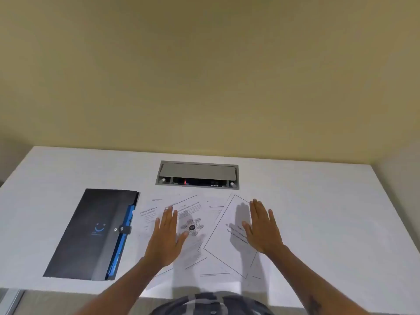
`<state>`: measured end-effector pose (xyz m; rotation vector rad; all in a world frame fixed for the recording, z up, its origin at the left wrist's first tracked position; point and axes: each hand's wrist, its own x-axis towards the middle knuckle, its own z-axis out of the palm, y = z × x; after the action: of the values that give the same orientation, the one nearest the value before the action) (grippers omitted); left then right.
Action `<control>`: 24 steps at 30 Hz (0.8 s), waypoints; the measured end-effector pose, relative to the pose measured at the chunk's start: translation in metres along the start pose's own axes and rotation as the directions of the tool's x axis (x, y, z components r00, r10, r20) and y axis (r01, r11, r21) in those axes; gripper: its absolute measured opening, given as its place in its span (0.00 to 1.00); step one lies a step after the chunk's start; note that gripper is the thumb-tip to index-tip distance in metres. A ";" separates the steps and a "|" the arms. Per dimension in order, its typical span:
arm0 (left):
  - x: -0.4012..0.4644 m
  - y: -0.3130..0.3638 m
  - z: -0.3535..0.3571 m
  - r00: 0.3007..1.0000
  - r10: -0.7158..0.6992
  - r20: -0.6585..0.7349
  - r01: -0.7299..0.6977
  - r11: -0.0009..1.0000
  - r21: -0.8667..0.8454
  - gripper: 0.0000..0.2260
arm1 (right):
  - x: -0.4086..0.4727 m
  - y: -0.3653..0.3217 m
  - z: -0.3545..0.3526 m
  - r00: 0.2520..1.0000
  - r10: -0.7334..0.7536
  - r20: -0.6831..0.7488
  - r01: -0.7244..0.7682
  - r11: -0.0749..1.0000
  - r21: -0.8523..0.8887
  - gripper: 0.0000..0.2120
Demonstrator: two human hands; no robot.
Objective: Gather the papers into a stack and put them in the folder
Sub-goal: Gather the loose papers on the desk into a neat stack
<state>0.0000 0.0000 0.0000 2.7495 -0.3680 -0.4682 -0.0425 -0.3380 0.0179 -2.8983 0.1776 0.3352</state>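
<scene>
Several white printed papers [197, 246] lie spread and overlapping on the white table [318, 212], in front of me at the middle. One sheet with a framed border [229, 237] lies tilted on the right of the spread. A dark folder [91, 233] with blue inner edges and a snap strap lies closed to the left of the papers. My left hand [167, 235] hovers flat, fingers extended, over the left sheets. My right hand [263, 228] is held flat over the right edge of the bordered sheet. Neither hand holds anything.
A grey cable box [197, 175] with a flap lid is set into the table behind the papers. A beige wall rises behind the table. The table's near edge runs just below the papers, by my checked shirt [211, 303].
</scene>
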 end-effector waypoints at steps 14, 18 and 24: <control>-0.031 -0.027 0.015 0.946 -0.304 0.113 0.313 0.947 -0.077 0.29 | -0.009 0.003 0.026 0.983 0.115 0.140 -0.129 0.987 0.094 0.39; -0.002 -0.033 0.001 0.924 -0.368 0.102 0.381 0.900 -0.213 0.27 | 0.009 0.013 0.025 0.969 0.216 0.121 -0.229 0.967 0.109 0.50; 0.051 -0.034 -0.006 0.950 -0.287 0.124 0.309 0.926 -0.217 0.40 | 0.027 0.028 0.032 0.927 0.312 0.206 -0.335 0.939 0.083 0.67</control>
<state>0.0553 0.0172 -0.0203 2.5637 0.0875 -0.6675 -0.0274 -0.3605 -0.0242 -2.6942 0.6262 0.6318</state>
